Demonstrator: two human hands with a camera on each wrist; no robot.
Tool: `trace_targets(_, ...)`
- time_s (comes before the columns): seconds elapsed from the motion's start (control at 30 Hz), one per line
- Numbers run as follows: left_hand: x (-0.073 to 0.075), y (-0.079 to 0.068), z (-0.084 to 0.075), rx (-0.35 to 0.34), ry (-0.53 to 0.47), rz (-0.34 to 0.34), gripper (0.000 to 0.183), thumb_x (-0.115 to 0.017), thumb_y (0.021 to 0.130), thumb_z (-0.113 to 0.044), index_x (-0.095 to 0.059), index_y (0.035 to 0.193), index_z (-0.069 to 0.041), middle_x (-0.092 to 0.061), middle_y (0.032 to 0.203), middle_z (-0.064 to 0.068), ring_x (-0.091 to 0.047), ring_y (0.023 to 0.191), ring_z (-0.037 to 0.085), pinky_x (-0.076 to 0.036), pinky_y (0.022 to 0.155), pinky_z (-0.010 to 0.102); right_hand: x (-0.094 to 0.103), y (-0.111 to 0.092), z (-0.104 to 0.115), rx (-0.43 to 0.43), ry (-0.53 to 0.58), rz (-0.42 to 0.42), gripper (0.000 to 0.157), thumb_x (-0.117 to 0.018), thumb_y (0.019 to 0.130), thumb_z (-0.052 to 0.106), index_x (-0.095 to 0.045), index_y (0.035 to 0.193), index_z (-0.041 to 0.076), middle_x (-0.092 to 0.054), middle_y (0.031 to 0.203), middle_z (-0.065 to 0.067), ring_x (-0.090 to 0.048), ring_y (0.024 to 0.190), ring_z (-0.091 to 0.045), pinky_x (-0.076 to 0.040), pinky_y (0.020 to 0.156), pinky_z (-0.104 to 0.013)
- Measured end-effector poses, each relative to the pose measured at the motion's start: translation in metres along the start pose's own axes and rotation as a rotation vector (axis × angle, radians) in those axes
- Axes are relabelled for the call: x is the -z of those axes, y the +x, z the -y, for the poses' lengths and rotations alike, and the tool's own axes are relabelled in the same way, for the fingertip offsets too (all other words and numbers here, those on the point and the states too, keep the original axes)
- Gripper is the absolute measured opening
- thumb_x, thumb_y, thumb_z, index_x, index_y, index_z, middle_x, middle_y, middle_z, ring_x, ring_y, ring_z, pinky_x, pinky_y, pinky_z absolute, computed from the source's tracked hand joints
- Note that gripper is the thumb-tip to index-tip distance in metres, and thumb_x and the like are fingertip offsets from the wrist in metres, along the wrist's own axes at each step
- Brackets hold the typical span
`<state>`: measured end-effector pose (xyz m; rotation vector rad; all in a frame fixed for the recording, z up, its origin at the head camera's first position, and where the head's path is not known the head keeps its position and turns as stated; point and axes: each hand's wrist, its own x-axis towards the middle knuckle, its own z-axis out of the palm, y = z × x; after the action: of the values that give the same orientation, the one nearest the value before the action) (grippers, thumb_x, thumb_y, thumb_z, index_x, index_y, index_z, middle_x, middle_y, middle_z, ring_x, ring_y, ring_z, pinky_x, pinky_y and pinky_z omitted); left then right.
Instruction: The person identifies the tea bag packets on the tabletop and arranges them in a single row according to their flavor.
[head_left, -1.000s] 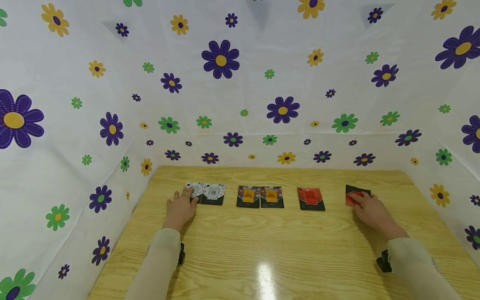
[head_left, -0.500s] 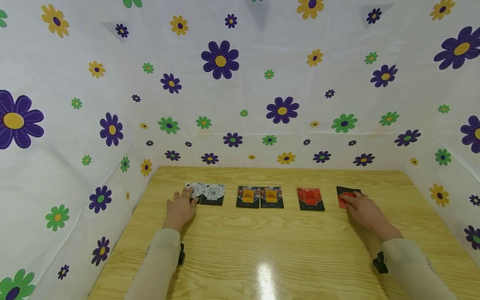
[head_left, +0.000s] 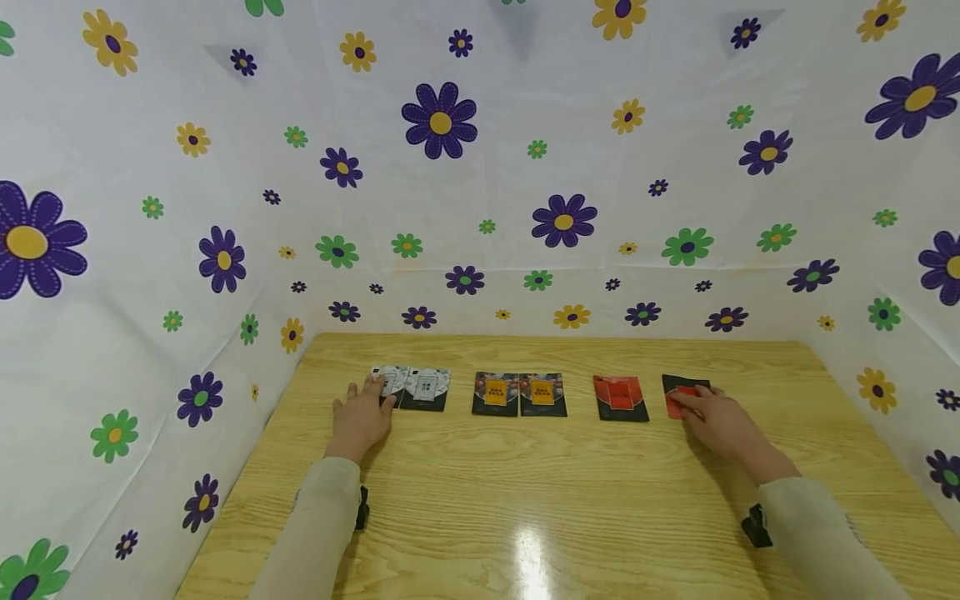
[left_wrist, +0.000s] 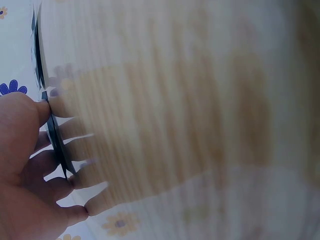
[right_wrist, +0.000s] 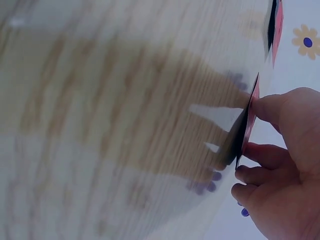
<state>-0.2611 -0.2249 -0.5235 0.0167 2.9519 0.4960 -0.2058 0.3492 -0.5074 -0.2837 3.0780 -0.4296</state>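
My left hand [head_left: 362, 421] rests with spread fingers on a flat white-and-black sachet [head_left: 380, 372] at the left of the row, partly covering it. A matching white-and-black sachet [head_left: 426, 389] lies right beside it. On the right, the fingertips of my right hand [head_left: 726, 423] press on a red-and-black sachet [head_left: 678, 382], which lies slightly turned. Its twin, another red sachet [head_left: 621, 396], is a short gap to the left. In the right wrist view, thumb and fingers touch the upper face of the red sachet [right_wrist: 248, 120], seen almost edge-on.
Two dark sachets with amber labels, the left one [head_left: 496, 394] and the right one [head_left: 543, 394], lie side by side mid-row. The wooden table [head_left: 480, 492] ends at a white flower-print backdrop [head_left: 495, 183] behind and along both sides.
My right hand has slid the red sachet leftward along the table, narrowing the gap to the other red one. The left hand has stayed on the white sachet.
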Motion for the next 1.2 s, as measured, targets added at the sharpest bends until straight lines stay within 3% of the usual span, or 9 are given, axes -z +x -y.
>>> trace_targets(0.67,-0.002,0.001,0.001,-0.013,0.010,-0.015,0.061,-0.041,0.115,-0.034,-0.028,0.168,-0.007,-0.021,0.173,0.023,-0.014,0.158,0.055,-0.012,0.123,0.080,-0.003,0.000,0.007,0.065,-0.019,-0.006,0.040,-0.059,0.102,0.007,-0.063,0.140,-0.005,-0.048,0.142,-0.050,-0.045,0.130,-0.073,-0.043,0.104,-0.079)
trace_targets(0.87,-0.003,0.001,0.001,-0.014,0.013,-0.010,0.061,-0.042,0.115,-0.034,-0.029,0.167,-0.006,-0.022,0.173,0.024,-0.015,0.158,0.056,-0.013,0.123,0.080,0.002,-0.002,0.011,-0.009,-0.053,-0.040,0.047,-0.061,0.099,0.004,-0.055,0.144,-0.010,-0.060,0.128,-0.047,-0.052,0.121,-0.072,-0.050,0.096,-0.076)
trace_targets(0.97,-0.004,0.001,0.001,-0.013,0.007,-0.012,0.061,-0.042,0.115,-0.034,-0.029,0.167,-0.006,-0.022,0.173,0.024,-0.015,0.158,0.056,-0.013,0.123,0.080,0.006,-0.003,0.014,-0.094,-0.082,-0.069,0.051,-0.062,0.102,0.014,-0.052,0.145,-0.011,-0.063,0.120,-0.046,-0.058,0.112,-0.068,-0.054,0.089,-0.073)
trace_targets(1.07,-0.004,0.001,0.002,-0.012,0.011,-0.017,0.061,-0.041,0.115,-0.034,-0.028,0.167,-0.006,-0.022,0.173,0.024,-0.015,0.158,0.056,-0.013,0.123,0.080,0.011,-0.003,0.014,-0.156,-0.103,-0.088,0.056,-0.062,0.105,0.024,-0.052,0.145,-0.013,-0.071,0.093,-0.035,-0.068,0.082,-0.050,-0.060,0.068,-0.057)
trace_targets(1.13,-0.004,0.001,0.003,-0.011,0.013,-0.020,0.061,-0.041,0.115,-0.035,-0.027,0.168,-0.007,-0.021,0.173,0.023,-0.014,0.158,0.056,-0.013,0.123,0.080,0.012,-0.003,0.013,-0.166,-0.095,-0.104,0.054,-0.060,0.106,0.024,-0.053,0.143,-0.014,-0.067,0.073,-0.024,-0.062,0.062,-0.035,-0.053,0.053,-0.045)
trace_targets(1.2,-0.003,0.001,0.003,-0.014,0.016,-0.023,0.061,-0.040,0.115,-0.034,-0.028,0.168,-0.007,-0.022,0.173,0.023,-0.015,0.158,0.056,-0.013,0.122,0.080,0.013,-0.003,0.011,-0.145,-0.063,-0.115,0.048,-0.058,0.106,0.018,-0.055,0.141,-0.014,-0.064,0.066,-0.018,-0.056,0.056,-0.027,-0.047,0.048,-0.041)
